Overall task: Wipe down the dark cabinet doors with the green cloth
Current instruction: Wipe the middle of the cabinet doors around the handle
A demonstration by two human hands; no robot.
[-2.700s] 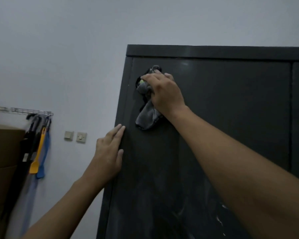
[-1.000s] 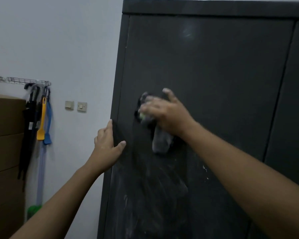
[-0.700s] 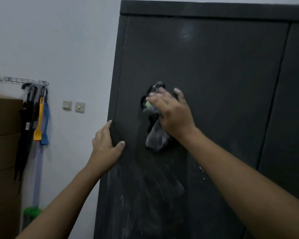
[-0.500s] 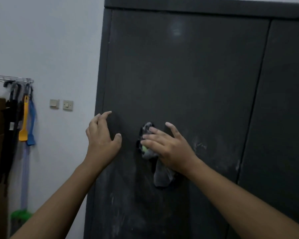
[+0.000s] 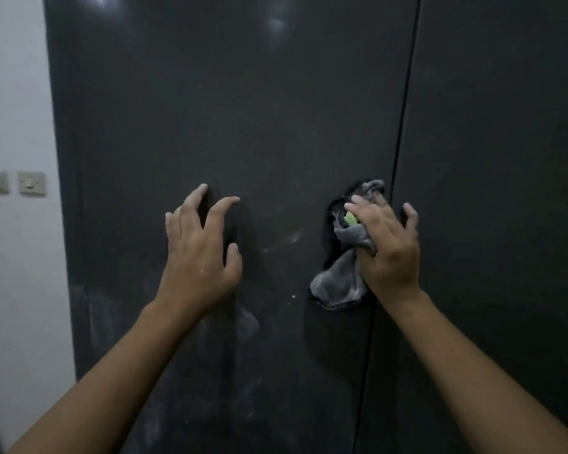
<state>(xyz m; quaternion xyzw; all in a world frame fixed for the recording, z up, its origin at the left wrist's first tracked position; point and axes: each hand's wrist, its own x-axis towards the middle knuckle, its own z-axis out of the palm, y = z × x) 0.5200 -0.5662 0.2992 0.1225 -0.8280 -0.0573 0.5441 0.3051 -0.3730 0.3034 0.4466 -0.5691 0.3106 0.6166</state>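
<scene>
Smooth dark doors, soft cloth, matt wall.
The left cabinet door (image 5: 276,126) in front of you is smooth and dark with a low gloss, catching two pale glints near its top, while dull chalky smears cloud its lower part. The right cabinet door (image 5: 505,158) shows the same smooth finish. Your cloth (image 5: 338,286) is soft, nubby fabric, grey with a green patch. The wall (image 5: 14,93) is matt white; the switch plates (image 5: 32,182) look like smooth plastic.
</scene>
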